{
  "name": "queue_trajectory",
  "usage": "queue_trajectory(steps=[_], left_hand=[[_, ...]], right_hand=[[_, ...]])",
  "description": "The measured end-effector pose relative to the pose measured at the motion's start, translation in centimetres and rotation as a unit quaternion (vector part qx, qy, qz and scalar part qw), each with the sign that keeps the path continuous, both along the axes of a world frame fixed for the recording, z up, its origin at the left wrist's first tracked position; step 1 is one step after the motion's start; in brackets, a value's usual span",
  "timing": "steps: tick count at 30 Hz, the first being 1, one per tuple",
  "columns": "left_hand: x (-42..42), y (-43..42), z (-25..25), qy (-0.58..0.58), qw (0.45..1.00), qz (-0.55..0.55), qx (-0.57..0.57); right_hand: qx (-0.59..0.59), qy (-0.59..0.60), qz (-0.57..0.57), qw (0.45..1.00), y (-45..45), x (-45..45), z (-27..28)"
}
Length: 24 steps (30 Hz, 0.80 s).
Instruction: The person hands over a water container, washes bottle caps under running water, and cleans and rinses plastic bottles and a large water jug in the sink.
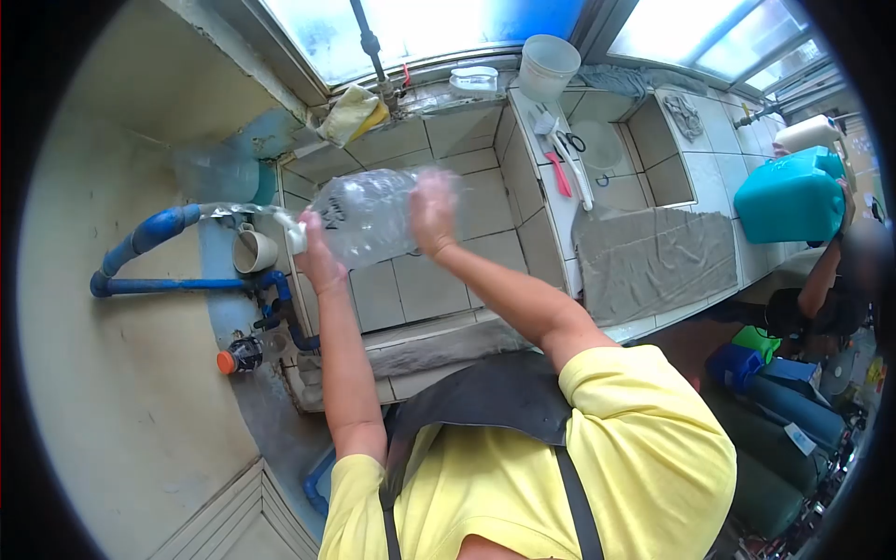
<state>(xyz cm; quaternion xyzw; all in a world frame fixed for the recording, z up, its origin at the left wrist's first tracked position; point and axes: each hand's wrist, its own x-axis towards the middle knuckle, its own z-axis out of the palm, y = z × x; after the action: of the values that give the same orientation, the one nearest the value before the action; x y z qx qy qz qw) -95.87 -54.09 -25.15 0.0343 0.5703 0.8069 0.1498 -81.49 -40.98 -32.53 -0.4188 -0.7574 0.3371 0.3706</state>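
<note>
A large clear plastic bottle (369, 217) with dark handwritten lettering lies on its side above the tiled sink basin (434, 285). My left hand (320, 257) is closed around its neck end, next to the white mouth. My right hand (434, 213), blurred by motion, grips the opposite end. From the blue pipe spout (187, 215) a stream of water (245, 211) runs toward the bottle's mouth. Whether the water enters it I cannot tell.
A beige mug (254, 250) and an orange-capped jar (240, 357) stand left. On the divider lie a pink-handled tool (558, 175) and a white-handled one (574, 173). A grey cloth (653, 261) drapes the counter. At right, another person's hand (847, 201) touches a teal jerrycan (789, 198).
</note>
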Motion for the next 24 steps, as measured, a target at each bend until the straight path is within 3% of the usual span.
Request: queue_trajectory(steps=[1, 3, 4, 7, 9, 10, 12, 14, 16, 17, 18, 19, 21, 22, 24], left_hand=[[0.4, 0.6, 0.4, 0.055, 0.998, -0.014, -0.027], [1.1, 1.7, 1.5, 0.164, 0.982, -0.041, -0.078], [0.8, 1.6, 2.0, 0.165, 0.982, -0.044, -0.077], [-1.8, -1.0, 3.9, 0.128, 0.982, -0.133, 0.039], [-2.3, -1.9, 4.2, 0.118, 0.983, -0.132, 0.051], [-2.5, -2.1, 4.2, 0.105, 0.984, -0.131, 0.066], [-2.3, -2.8, 4.2, 0.093, 0.983, -0.132, 0.085], [-1.9, -3.4, 4.2, 0.088, 0.979, -0.150, 0.110], [-1.7, -2.7, 4.8, 0.083, 0.975, -0.165, 0.123], [-1.7, -2.4, 5.4, 0.160, 0.958, -0.215, 0.100], [-1.5, -2.2, 6.5, 0.237, 0.933, -0.261, 0.077], [-1.3, -1.9, 7.6, 0.312, 0.899, -0.303, 0.052], [-0.9, -0.7, 9.9, 0.317, 0.891, -0.323, 0.032], [-0.8, 0.0, 11.0, 0.321, 0.882, -0.344, 0.007], [-1.0, 0.3, 11.1, 0.323, 0.874, -0.363, -0.020]], right_hand=[[0.000, 0.001, -0.003, 1.000, -1.4, 0.1, 1.7], [-0.022, 0.124, 0.165, 0.978, -3.2, 0.6, 5.3], [-0.021, 0.124, 0.163, 0.978, -2.3, 0.9, 4.8], [-0.021, -0.124, 0.154, 0.980, 4.0, 1.8, 2.1], [-0.375, -0.040, 0.148, 0.914, 7.2, 2.7, 1.4], [-0.372, -0.039, 0.149, 0.915, 7.5, 2.8, 0.8], [-0.544, 0.031, 0.070, 0.836, 7.9, 3.0, -0.5], [-0.613, 0.072, 0.027, 0.786, 9.0, 3.6, -0.2], [-0.685, 0.038, 0.090, 0.722, 8.6, 5.2, 0.4], [-0.718, 0.018, 0.122, 0.685, 8.3, 5.9, 0.6], [-0.717, 0.017, 0.119, 0.687, 8.0, 6.4, 0.5], [-0.646, -0.077, 0.126, 0.749, 7.7, 6.6, 0.0], [-0.469, -0.260, 0.137, 0.833, 7.8, 6.4, -0.5], [-0.466, -0.263, 0.139, 0.833, 8.5, 6.2, 0.5], [-0.176, -0.340, 0.165, 0.909, 10.7, 5.9, 3.5]])
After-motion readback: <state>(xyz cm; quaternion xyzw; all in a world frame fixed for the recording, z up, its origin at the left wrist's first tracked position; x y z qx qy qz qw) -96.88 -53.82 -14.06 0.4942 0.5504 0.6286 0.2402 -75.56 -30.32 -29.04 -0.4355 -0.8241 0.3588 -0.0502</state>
